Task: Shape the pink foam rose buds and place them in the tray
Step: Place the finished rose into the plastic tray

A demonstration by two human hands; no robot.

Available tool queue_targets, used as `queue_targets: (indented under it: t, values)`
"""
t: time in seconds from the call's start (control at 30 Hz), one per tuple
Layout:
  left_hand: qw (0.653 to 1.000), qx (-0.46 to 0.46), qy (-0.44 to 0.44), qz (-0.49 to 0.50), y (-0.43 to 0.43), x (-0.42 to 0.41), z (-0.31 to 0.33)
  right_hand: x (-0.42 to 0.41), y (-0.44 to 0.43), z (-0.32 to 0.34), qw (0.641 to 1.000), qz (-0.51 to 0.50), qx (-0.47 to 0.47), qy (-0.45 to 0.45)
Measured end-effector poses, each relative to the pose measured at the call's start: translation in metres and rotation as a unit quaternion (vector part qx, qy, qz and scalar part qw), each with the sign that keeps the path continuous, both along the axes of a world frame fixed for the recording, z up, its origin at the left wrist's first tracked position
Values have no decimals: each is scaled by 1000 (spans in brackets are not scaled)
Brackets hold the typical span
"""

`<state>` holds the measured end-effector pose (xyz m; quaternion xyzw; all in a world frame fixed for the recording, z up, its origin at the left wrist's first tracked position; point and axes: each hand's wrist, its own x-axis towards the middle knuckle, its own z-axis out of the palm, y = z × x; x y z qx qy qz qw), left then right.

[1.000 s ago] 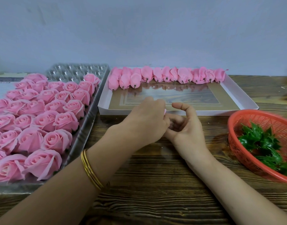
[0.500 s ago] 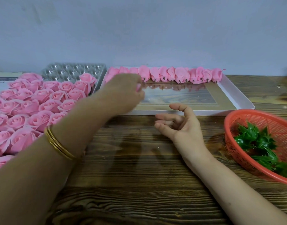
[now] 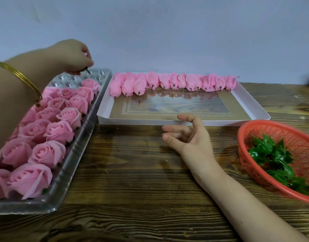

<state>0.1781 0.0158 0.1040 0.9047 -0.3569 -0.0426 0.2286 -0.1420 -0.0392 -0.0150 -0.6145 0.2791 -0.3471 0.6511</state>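
Gripping a bud (image 3: 85,53) in the left hand (image 3: 71,55) at the upper left of the frame. The fist is curled round it, so only a bit of pink and a dark stem tip poke out, just above the far end of the clear tray (image 3: 76,154) of roses (image 3: 61,131). Right hand (image 3: 192,140) rests on the counter (image 3: 132,172) mid-frame, fingers loosely curled, holding nothing, just in front of the white tray (image 3: 167,122) with a row of buds (image 3: 174,82) along its far edge. Red basket (image 3: 290,131) of leaves (image 3: 272,154) on the right.

no readable text, no labels, no brands, no numbers anywhere
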Motion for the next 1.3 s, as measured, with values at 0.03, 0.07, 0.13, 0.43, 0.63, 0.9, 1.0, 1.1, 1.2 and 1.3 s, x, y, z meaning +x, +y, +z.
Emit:
queue_targets:
  t: [0.03,0.07,0.13,0.43,0.63,0.9,1.0,1.1,1.2,1.3]
  values:
    - [1000,6,-7,4,-1,7,-1,0,0,0,1000,-1,-2,3]
    - [1000,13,-15,8,-2,14,-2,0,1,1,1000,-1,-3,5]
    - [999,29,-31,13,-3,23,-5,-1,1,2,1000,0,-3,7]
    - [992,126,16,15,-2,43,-30,-1,3,3,1000,1,8,10]
    - [983,182,2,1,5,48,-42,-1,3,3,1000,4,10,13]
    - [981,190,-10,-30,7,49,-47,0,4,4,1000,6,9,16]
    - [979,199,1,-40,6,47,-47,0,4,4,1000,6,9,18]
    - [978,203,0,-44,4,47,-48,0,4,4,1000,5,8,18]
    - [978,206,5,-38,5,46,-49,0,4,4,1000,4,9,15]
    - [975,217,15,-49,6,46,-49,-1,4,4,1000,5,8,16]
